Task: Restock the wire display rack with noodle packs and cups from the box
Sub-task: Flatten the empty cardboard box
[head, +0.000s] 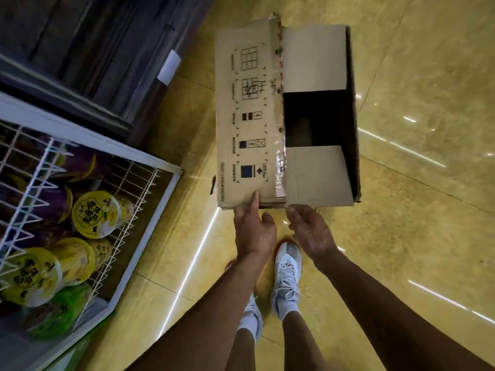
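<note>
The box (pixel 249 116) sits open on the floor (pixel 415 236), right of the wire display rack (pixel 88 145). The left hand (pixel 254 231) rests one straight finger on it, and the right hand (pixel 310 231) hovers beside it, loosely curled and empty. Its dark inside may hold nothing, so a blind reach could snag a flap.

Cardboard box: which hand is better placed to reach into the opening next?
Right, likely. The right hand sits by the plain near flap of the brown cardboard box, in line with the opening; the left hand touches the printed side flap.
</note>
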### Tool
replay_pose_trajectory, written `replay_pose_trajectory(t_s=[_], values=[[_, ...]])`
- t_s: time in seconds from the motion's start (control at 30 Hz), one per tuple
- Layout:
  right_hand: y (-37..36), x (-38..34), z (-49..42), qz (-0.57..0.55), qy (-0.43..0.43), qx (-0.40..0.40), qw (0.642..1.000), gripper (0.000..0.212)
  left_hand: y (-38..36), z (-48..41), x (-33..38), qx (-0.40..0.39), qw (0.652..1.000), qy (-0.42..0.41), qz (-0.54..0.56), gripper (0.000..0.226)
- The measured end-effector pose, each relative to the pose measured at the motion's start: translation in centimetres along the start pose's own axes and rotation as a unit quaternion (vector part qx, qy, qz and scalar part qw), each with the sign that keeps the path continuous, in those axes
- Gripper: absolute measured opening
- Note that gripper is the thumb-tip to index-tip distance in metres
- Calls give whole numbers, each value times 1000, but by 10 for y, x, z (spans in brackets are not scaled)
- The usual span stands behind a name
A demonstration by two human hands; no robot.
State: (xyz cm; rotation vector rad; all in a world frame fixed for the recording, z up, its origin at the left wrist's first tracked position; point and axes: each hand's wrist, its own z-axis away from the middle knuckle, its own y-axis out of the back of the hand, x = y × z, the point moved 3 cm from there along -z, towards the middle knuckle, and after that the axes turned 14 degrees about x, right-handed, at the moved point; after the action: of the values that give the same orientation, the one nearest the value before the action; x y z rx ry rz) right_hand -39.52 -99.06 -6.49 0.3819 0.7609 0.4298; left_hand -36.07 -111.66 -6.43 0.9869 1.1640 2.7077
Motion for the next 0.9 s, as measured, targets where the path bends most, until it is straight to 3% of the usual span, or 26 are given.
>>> replay_pose_trajectory(t_s=[0.13,0.23,0.37,0.5,0.67,0.8,0.9], values=[[21,2,-5,-47,-1,32,998,45,-14,6,35,38,993,-87,-72,56],[35,6,-9,-74,10,50,996,39,-29,14,56,23,986,-134,-98,60],[59,16,-19,-111,-10,81,990,47,-49,30,74,19,981,-139,-131,60],[77,33,-33,-141,-48,114,982,29,-73,41,83,-6,969,-156,-192,63],[90,50,-57,-179,-109,124,970,42,-93,26,79,10,963,-138,-232,67],[94,52,-74,-286,-156,115,939,42,-100,22,75,12,953,-161,-257,68],[95,55,-80,-370,-210,135,895,41,-98,20,69,31,951,-156,-266,66]])
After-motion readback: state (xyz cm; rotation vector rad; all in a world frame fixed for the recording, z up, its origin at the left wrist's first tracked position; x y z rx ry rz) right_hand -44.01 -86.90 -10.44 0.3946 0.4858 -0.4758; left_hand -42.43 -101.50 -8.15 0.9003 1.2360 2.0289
